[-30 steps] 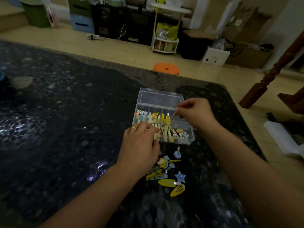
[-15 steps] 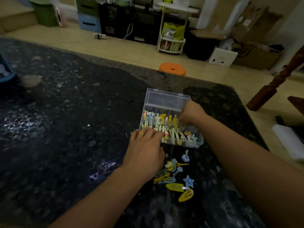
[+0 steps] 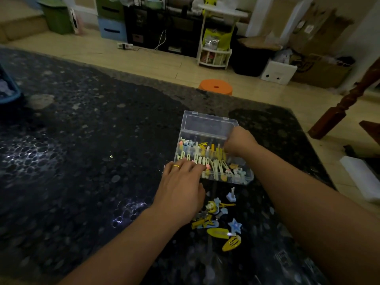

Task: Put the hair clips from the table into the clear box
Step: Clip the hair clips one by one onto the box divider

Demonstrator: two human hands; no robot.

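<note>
Head view: the clear box (image 3: pixel 207 128) sits on the dark speckled surface (image 3: pixel 82 140) with its lid standing open at the far side, already packed with rows of pale and yellow clips. The left hand (image 3: pixel 181 190), a gold ring on one finger, rests with straight fingers on the box's near left corner. The right hand (image 3: pixel 238 140) reaches down into the box's far right part with fingers curled; whether they pinch a clip cannot be told, since they are hidden behind the knuckles and blurred. A second ago that hand hovered above the box pinching something thin; it has since dropped inside. The loose hair clips (image 3: pixel 218 219), yellow ovals and blue stars among them, lie between the two forearms, just nearer than the left hand, seemingly undisturbed
</note>
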